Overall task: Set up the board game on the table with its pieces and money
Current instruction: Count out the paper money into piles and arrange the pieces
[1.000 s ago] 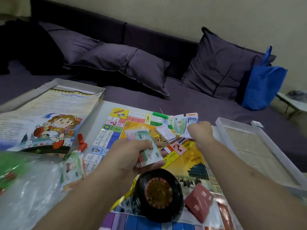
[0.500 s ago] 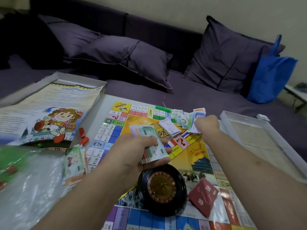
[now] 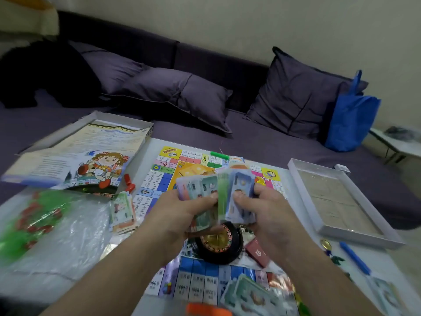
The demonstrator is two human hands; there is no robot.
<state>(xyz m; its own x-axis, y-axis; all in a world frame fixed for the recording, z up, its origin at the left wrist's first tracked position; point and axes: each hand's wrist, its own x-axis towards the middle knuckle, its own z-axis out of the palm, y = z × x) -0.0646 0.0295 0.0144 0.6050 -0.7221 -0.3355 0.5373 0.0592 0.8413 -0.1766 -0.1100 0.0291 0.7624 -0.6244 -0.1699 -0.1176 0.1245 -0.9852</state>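
Note:
The colourful game board [image 3: 164,176] lies flat on the white table. Above its middle, my left hand [image 3: 182,213] grips a fanned stack of play money [image 3: 200,190], and my right hand [image 3: 266,208] grips more blue and green notes [image 3: 241,188] beside it. The two stacks touch. Under my hands stands a black roulette wheel [image 3: 218,245], with a red card deck [image 3: 257,252] to its right. Another money pile [image 3: 121,210] lies at the board's left edge, and more notes [image 3: 250,295] sit at the near edge.
A box lid with a cartoon picture [image 3: 75,156] lies at the back left. The open box tray [image 3: 337,201] stands on the right. A plastic bag of green and red pieces [image 3: 45,224] covers the near left. A blue pen [image 3: 355,256] lies near right. A purple sofa is behind.
My right hand has come back from the far side of the board with notes and now meets my left hand's stack over the roulette wheel. The camera has tilted down slightly.

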